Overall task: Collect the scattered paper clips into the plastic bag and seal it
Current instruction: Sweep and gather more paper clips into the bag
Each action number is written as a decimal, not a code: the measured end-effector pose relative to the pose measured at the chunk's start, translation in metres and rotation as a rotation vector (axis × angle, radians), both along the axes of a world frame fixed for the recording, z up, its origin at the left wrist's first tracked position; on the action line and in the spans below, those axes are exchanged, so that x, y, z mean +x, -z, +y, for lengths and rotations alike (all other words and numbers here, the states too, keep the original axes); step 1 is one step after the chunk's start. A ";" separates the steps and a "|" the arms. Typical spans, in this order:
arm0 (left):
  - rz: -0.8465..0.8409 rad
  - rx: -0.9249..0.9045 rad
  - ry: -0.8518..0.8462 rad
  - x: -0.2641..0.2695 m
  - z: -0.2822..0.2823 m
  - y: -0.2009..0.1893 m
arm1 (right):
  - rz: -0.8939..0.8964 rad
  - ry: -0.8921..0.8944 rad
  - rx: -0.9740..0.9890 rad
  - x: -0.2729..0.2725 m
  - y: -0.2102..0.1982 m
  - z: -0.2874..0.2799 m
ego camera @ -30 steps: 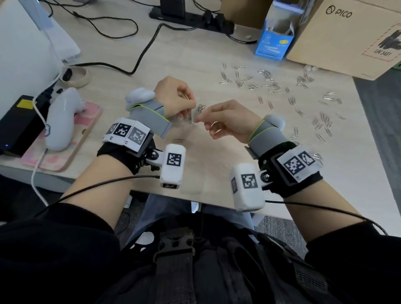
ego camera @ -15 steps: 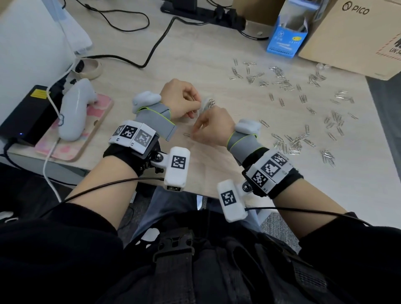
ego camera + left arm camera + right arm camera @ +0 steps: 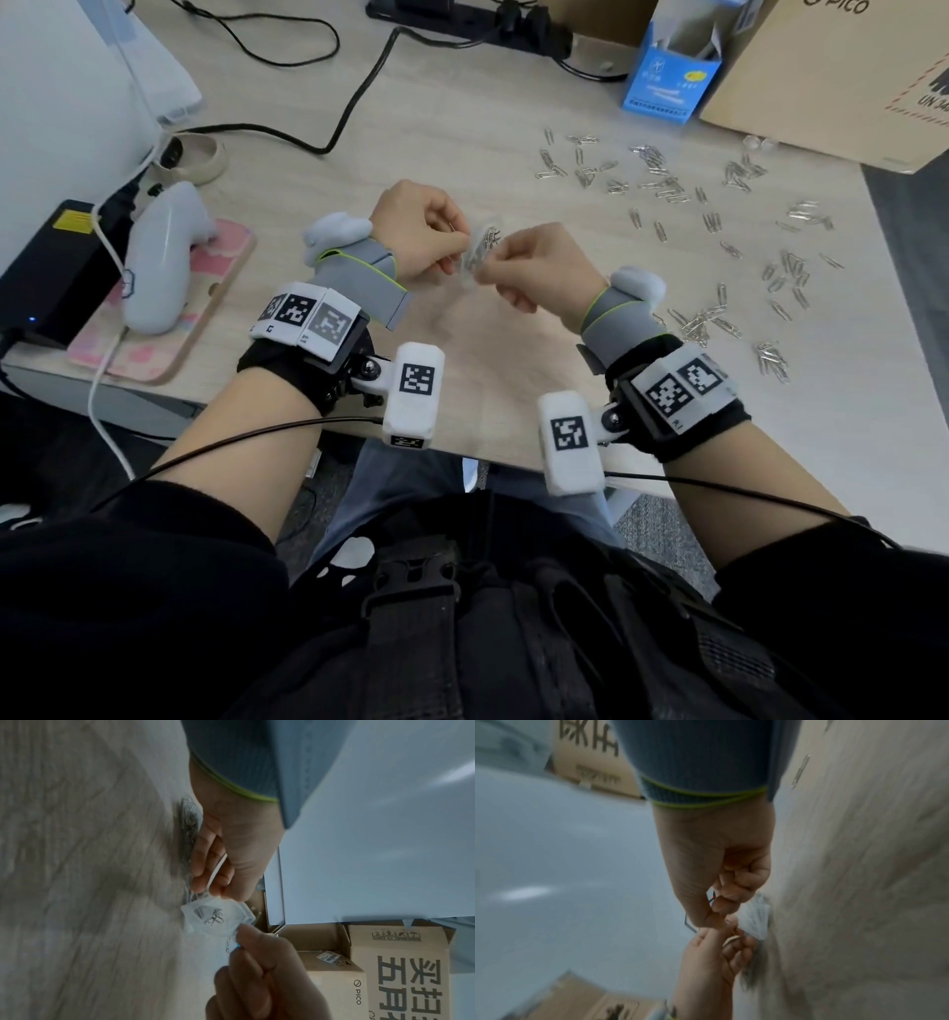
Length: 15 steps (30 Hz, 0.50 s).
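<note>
A small clear plastic bag (image 3: pixel 480 249) hangs just above the desk between my two hands, with a few paper clips inside (image 3: pixel 215 918). My left hand (image 3: pixel 454 244) pinches the bag's left edge between thumb and fingers (image 3: pixel 205 880). My right hand (image 3: pixel 493 267) pinches the opposite edge, its other fingers curled into the palm (image 3: pixel 741 882). In the right wrist view the bag (image 3: pixel 754 916) shows blurred beyond both hands. Several loose paper clips (image 3: pixel 662 180) lie scattered over the right half of the desk, and a cluster (image 3: pixel 703 321) sits beside my right wrist.
A blue carton (image 3: pixel 667 87) and a large cardboard box (image 3: pixel 842 77) stand at the back right. A white controller (image 3: pixel 159 257) lies on a pink pad at left, beside a black power brick (image 3: pixel 56 267). Black cables (image 3: pixel 354 108) cross the back.
Half a second ago my right hand was turned knuckles-up, low beside the left hand. It has since come back up to the bag's right edge. My left hand kept holding the bag.
</note>
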State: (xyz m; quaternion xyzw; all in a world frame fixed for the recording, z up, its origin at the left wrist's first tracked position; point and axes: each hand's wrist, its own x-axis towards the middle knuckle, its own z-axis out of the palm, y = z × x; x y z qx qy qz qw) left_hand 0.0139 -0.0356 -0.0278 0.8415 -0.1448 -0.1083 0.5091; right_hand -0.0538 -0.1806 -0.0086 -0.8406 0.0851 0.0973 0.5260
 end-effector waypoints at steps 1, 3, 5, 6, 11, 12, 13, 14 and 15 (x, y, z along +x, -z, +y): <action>-0.005 -0.002 0.003 -0.001 -0.001 -0.001 | -0.023 0.063 0.045 0.002 -0.002 -0.006; -0.010 -0.008 0.011 -0.002 -0.005 -0.004 | -0.037 0.154 0.069 0.005 -0.003 -0.015; -0.016 -0.011 0.015 -0.003 -0.008 -0.006 | -0.009 0.173 0.048 0.009 -0.002 -0.018; -0.017 -0.015 0.017 -0.003 -0.010 -0.007 | 0.009 0.167 0.040 0.011 -0.001 -0.018; -0.035 -0.030 0.003 -0.005 -0.017 -0.016 | -0.002 0.139 0.055 0.014 -0.005 -0.012; -0.032 -0.044 -0.003 -0.006 -0.018 -0.019 | -0.024 0.147 0.066 0.014 -0.007 -0.012; -0.029 -0.060 -0.008 -0.005 -0.019 -0.022 | -0.049 0.165 0.079 0.013 -0.009 -0.013; -0.027 -0.074 -0.013 -0.004 -0.020 -0.024 | -0.070 0.183 0.093 0.013 -0.011 -0.015; -0.027 -0.085 -0.018 -0.003 -0.021 -0.025 | -0.086 0.196 0.106 0.012 -0.013 -0.017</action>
